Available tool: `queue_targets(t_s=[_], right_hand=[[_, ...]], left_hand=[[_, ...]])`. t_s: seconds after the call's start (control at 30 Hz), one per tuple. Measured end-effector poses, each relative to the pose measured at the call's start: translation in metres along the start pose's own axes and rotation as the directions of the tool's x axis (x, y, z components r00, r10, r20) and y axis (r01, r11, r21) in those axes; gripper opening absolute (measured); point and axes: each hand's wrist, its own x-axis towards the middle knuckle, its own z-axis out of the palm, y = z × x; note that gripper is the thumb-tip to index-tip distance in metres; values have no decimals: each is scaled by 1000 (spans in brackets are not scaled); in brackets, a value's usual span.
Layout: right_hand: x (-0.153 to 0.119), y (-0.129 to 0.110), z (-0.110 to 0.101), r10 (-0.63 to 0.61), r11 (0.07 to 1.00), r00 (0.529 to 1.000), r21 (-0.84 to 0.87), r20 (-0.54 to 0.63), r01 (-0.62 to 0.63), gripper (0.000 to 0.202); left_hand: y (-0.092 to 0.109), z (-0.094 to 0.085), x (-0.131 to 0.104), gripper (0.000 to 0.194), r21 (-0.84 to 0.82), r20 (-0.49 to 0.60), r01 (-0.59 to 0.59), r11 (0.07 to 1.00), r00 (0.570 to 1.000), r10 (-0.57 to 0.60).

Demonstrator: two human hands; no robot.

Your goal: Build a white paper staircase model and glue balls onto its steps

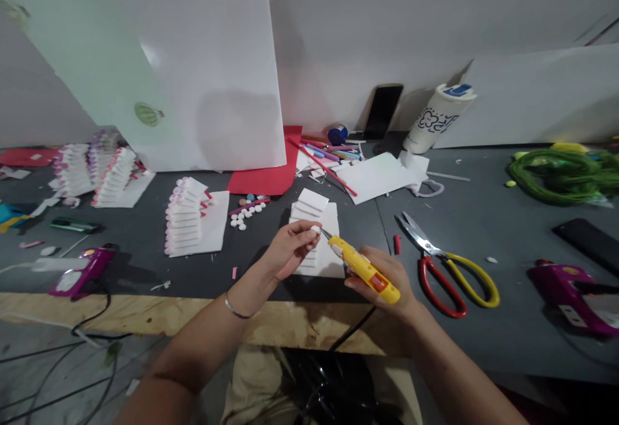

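My left hand (293, 247) pinches a small white round piece (316, 229) between thumb and fingertips. My right hand (387, 276) is wrapped round a yellow hot glue gun (360, 264), its metal tip meeting or nearly meeting the white piece. Just beneath both hands lies a white card (331, 260) with a row of overlapping white strips (312, 200), partly hidden by the left hand. To the left, several white round pieces (242, 220) are scattered on the dark table. Beyond them is a similar strip row with pink ends (184, 222).
Red-and-yellow-handled scissors (435, 264) lie open at the right. Purple glue guns rest at the far left (87, 270) and far right (575, 296). A phone (383, 112) and white tumbler (438, 118) stand behind; green cord (556, 177) is coiled at the right. The wooden table edge (207, 318) is nearest me.
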Motion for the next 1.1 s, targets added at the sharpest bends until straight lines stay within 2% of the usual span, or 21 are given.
queue_targets(t_s=[0.33,0.63,1.1], right_hand=[[0,0,0,8,1000,1000,8,25,-9,18],[3,-3,-2,-30,999,999,-11,17,30,24],[0,-1,-1,4,1000,1000,2,22,-4,22]], left_hand=[[0,-2,1,29,-42,-12,26,999,1000,-26],[-4,-3,3,29,-21,-14,29,999,999,-29],[-2,-3,2,31,-38,14,37,999,999,-37]])
